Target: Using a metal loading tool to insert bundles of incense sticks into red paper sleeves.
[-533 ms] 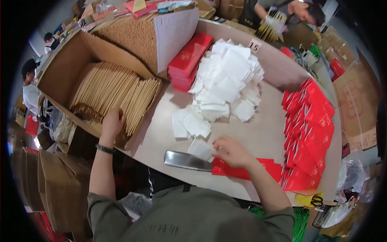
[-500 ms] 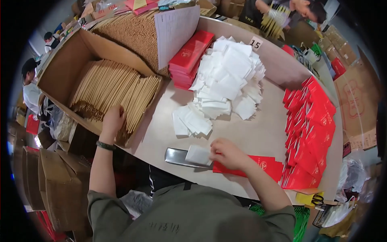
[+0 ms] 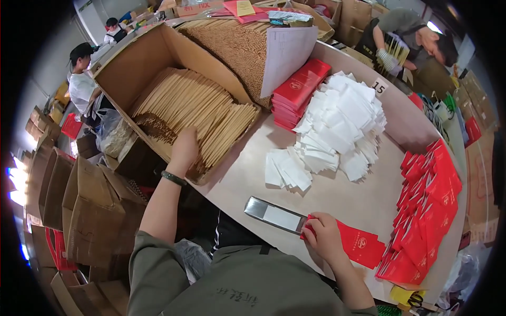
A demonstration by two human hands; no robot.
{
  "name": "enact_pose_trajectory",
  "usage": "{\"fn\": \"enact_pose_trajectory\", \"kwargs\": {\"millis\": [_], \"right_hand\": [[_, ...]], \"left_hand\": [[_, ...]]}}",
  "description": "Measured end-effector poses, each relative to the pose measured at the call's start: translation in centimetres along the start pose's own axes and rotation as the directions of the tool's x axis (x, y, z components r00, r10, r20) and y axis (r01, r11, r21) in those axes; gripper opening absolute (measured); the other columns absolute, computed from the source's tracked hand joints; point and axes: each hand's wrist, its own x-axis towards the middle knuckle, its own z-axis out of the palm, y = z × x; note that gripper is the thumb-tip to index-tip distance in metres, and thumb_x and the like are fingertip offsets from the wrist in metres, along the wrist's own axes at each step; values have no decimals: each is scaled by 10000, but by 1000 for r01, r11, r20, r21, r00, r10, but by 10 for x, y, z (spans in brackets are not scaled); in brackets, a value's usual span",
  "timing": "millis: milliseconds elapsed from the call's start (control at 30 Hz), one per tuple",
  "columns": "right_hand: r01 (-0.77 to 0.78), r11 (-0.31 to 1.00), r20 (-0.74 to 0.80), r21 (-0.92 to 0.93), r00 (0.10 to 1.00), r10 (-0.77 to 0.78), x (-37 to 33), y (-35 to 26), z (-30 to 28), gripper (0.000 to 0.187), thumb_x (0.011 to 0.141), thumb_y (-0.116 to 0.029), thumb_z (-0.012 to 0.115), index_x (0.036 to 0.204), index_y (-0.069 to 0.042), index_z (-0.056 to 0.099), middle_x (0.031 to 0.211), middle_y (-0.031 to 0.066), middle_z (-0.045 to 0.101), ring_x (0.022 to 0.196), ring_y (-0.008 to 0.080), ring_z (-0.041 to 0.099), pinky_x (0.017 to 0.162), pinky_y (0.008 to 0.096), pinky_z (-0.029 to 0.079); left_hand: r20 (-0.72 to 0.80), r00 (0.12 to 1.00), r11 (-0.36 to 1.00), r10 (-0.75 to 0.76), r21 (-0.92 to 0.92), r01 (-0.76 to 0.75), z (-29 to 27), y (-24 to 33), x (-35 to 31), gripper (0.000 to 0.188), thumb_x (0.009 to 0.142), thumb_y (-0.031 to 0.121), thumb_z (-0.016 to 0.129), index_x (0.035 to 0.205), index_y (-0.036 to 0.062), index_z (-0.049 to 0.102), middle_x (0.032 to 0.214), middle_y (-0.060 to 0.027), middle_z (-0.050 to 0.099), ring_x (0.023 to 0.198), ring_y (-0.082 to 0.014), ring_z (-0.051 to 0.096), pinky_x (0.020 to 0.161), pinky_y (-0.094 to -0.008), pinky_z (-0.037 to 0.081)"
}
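My left hand point(image 3: 185, 148) reaches into a cardboard box point(image 3: 126, 63), its fingers curled down among pale wooden chopsticks point(image 3: 184, 100). The fingertips are partly hidden there. In front of me lies a shiny metal channel point(image 3: 255, 206) with a white napkin point(image 3: 282, 217) flat inside it. My right hand point(image 3: 322, 234) is closed at the channel's right end, fingers pinching the edge of a red paper sleeve point(image 3: 311, 217). More red sleeves point(image 3: 361, 246) lie overlapped under and beyond that hand.
White napkins point(image 3: 342, 116) are heaped mid-table, with a few point(image 3: 287, 168) spread nearer. Red sleeves point(image 3: 300, 87) stand stacked behind, and filled red packets point(image 3: 427, 210) pile up at right. Bundled sticks point(image 3: 226, 50) rise beside the box. A co-worker point(image 3: 411, 42) bends over at far right.
The napkin, formerly at my right fingers above the channel, now lies flat inside it. My right hand has moved onto the red sleeve. My left hand stays among the chopsticks; the view has shifted.
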Motion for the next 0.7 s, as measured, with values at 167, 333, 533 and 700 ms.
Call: {"fn": "enact_pose_trajectory", "kwargs": {"millis": [167,333,533,700], "right_hand": [[49,999,55,4,997,-49,-10,-2,-15,305,769,-190,796,924,-9,606,1310,222,556,1216,414,520,1021,495,431],[43,999,78,9,996,-44,-11,7,-5,336,760,-197,807,916,8,592,1350,266,514,1283,439,472,1096,521,380],[81,996,37,-32,996,-80,-12,3,7,327,772,-212,797,909,12,602,1341,246,535,1246,432,495,1042,513,413],[-14,995,24,-101,1000,17,-8,0,8,381,787,-261,786,980,21,618,1348,240,533,1260,415,477,1035,495,408]], "left_hand": [[288,951,658,112,-738,146,-26,46,-39,149,914,5,570,1034,-12,656,890,-98,646,811,-182,612,746,-316,506],[648,605,755,462,-645,114,-24,105,-76,174,841,-73,630,1004,-32,678,911,-71,704,856,-132,641,761,-283,518],[401,639,646,656,-737,-201,32,177,-120,137,785,-9,702,917,19,678,926,-115,670,881,-267,673,749,-364,532],[226,843,723,488,-646,-245,22,204,-128,228,755,60,751,960,39,654,921,-120,638,877,-328,643,774,-398,526]]}}
